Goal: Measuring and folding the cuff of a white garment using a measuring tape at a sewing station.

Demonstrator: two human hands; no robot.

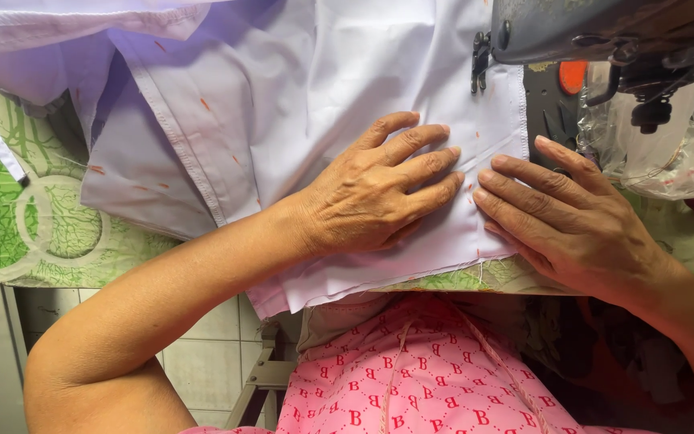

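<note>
1. The white cloth (379, 96) lies spread on the tabletop (18, 217), right under the front end of the sewing machine (604, 32). Both hands press it flat just below the machine.

2. The left hand (371, 197) lies open, palm down, on the cloth. Its grip is not closed on anything. If it lifts, the cloth could slide, because a lot of it hangs off the tabletop edge below the machine.

3. The right hand (572, 221) also lies open and flat, fingers on the cloth edge (491, 145) just below the machine. It holds nothing. The fingertips are near the machine's working end, so a finger could get hurt if it slips closer.

4. The two hands meet at a fold. If one pushes harder, the fold could go crooked and the orange marks (475, 173) below the machine may stop lining up.

5. The bunched cloth to the left of the machine could drag and pull the flat part out of place.
</note>
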